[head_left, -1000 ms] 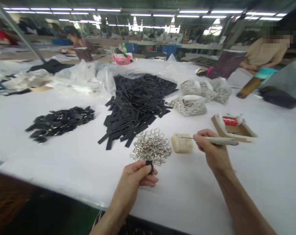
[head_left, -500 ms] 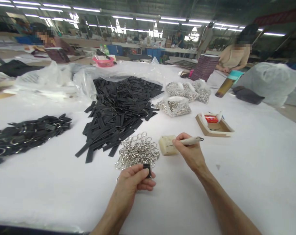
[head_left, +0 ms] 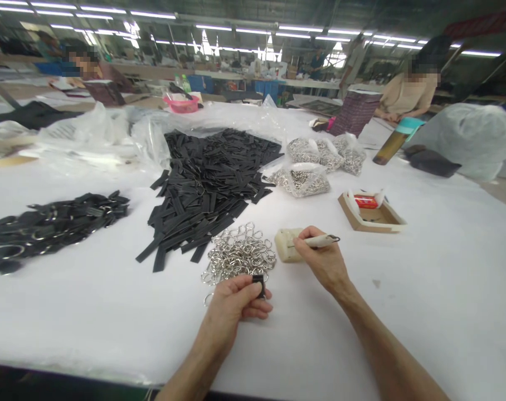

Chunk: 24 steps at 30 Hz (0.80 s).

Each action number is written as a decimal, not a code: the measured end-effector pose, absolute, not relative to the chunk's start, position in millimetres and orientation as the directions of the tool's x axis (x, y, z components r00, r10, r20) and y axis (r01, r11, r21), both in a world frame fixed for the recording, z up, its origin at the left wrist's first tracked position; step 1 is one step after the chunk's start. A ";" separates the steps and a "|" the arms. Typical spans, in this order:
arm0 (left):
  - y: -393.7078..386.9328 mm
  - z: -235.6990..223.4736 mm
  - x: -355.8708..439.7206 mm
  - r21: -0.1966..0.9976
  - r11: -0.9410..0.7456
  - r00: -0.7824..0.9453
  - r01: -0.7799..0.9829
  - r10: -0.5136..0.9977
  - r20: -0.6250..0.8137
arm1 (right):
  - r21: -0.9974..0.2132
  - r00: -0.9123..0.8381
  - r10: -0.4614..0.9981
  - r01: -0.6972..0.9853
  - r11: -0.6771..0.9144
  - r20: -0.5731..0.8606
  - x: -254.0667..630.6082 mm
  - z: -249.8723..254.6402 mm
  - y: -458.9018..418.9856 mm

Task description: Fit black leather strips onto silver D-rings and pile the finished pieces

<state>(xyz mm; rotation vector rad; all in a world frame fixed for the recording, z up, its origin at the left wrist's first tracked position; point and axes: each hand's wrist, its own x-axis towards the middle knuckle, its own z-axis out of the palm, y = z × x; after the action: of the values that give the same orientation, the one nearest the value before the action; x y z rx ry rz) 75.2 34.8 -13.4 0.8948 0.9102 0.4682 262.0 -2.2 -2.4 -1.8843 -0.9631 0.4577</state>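
Observation:
My left hand pinches a small folded black strap between thumb and fingers, just in front of a pile of silver metal rings. A white-handled awl with a thin metal shaft is held in my right hand. Its tip is over or against a pale yellowish block; whether it touches is unclear. Behind the rings spreads a heap of flat black straps. To the left lies a pile of folded black straps with rings.
On the right stands an open cardboard box with a red item inside. Clear bags of rings sit behind the block. A bottle with a turquoise lid leans farther back. Two people work across the white table.
The view has swung to the right. My right hand has drawn in closer to my left, and the awl's tip has shifted lower on the block. The left hand keeps its pinch.

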 end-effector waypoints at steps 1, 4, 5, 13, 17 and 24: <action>34.3 -12.9 75.0 0.829 0.559 0.550 0.010 0.689 -0.471 | -0.878 0.622 0.778 0.419 -0.230 0.093 263.0 -0.5 -3.8; 32.9 -11.1 74.7 0.840 0.543 0.543 0.007 0.703 -0.459 | -0.916 0.641 0.755 0.372 -0.150 0.137 267.0 6.8 -9.7; 32.3 -10.4 74.8 0.842 0.540 0.542 0.006 0.706 -0.456 | -0.934 0.647 0.750 0.339 -0.115 0.142 268.1 9.1 -11.5; 25.5 -5.5 74.6 0.855 0.517 0.557 -0.041 0.722 -0.411 | -0.982 0.348 0.937 -0.186 0.029 -0.038 252.5 14.7 -16.4; 23.4 -2.1 73.2 0.865 0.502 0.556 -0.032 0.728 -0.401 | -0.984 0.312 0.948 -0.178 -0.003 -0.060 244.4 10.6 -16.6; 21.8 0.1 72.1 0.871 0.491 0.579 -0.022 0.717 -0.389 | -0.993 0.299 0.951 -0.113 -0.041 -0.073 242.7 3.0 -15.7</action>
<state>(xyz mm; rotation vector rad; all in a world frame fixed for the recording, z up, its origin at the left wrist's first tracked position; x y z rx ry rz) 72.1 21.8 0.1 0.9624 0.8487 0.5208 242.7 -15.7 3.0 -1.3029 -0.8781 1.0683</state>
